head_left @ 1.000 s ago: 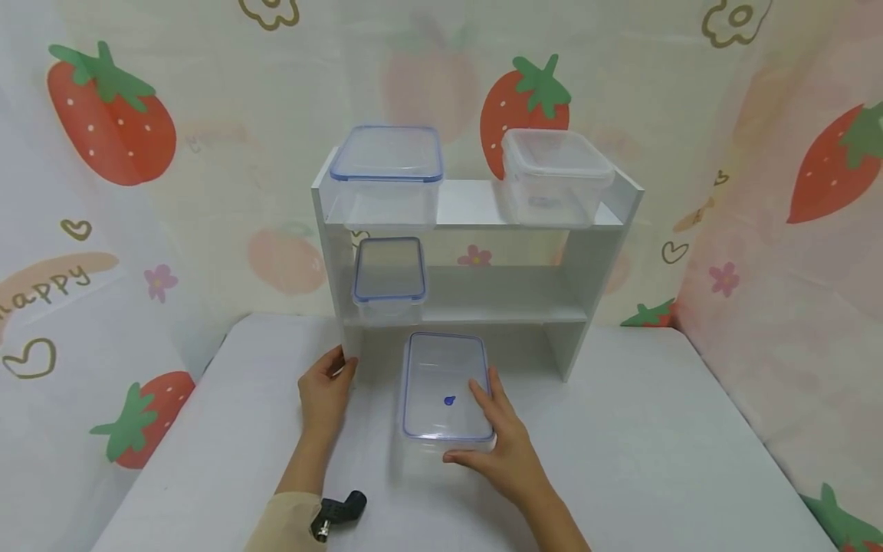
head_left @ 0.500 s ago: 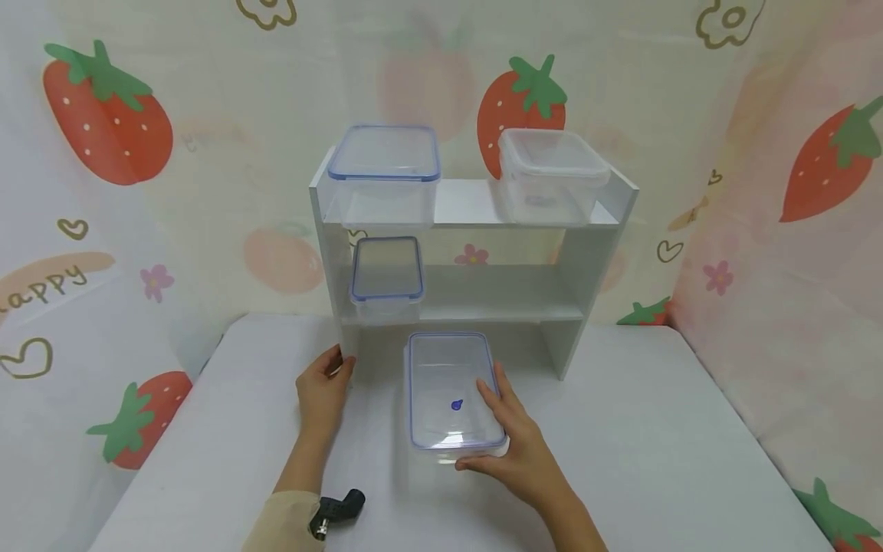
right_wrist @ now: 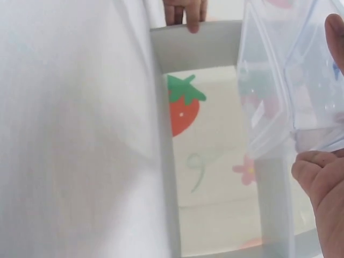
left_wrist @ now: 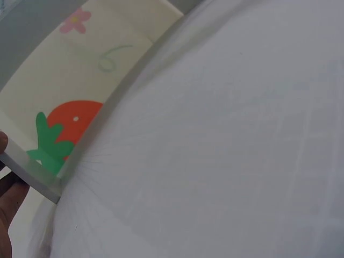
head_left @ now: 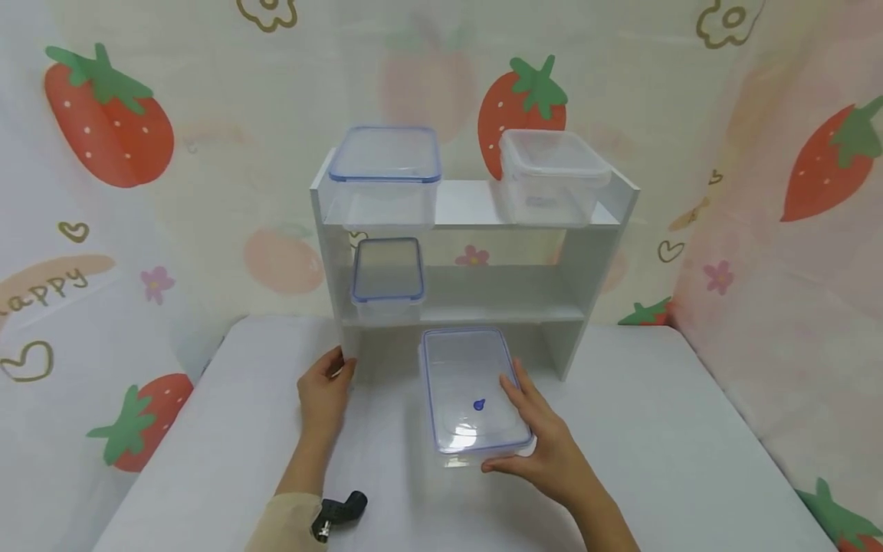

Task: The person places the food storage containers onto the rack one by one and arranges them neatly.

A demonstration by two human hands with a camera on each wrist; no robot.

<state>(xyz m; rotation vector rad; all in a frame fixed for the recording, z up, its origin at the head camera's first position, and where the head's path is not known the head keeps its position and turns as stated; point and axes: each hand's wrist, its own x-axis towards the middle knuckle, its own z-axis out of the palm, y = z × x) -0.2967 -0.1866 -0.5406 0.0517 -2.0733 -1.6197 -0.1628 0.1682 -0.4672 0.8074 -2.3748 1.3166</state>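
A clear plastic food container [head_left: 469,368] with a blue-rimmed lid hangs in front of the bottom opening of a white shelf unit [head_left: 510,295]. My right hand [head_left: 545,437] grips its near right corner, fingers along the lid's side and thumb at the front. In the right wrist view the container [right_wrist: 263,80] is tilted, apart from the white cloth. My left hand [head_left: 323,392] pinches the front edge of the unit's left side panel near its foot. The left wrist view shows this panel [left_wrist: 35,174] between thumb and fingers.
On the top board stand a blue-rimmed container [head_left: 386,203] at the left and a frosted container [head_left: 555,184] at the right. A smaller blue-rimmed container [head_left: 388,276] is on the middle board's left. White cloth [head_left: 655,445] covers the table; a strawberry-print curtain hangs behind.
My right hand has carried the container to the right, and it has turned slightly. The left hand stays on the shelf unit's side panel.
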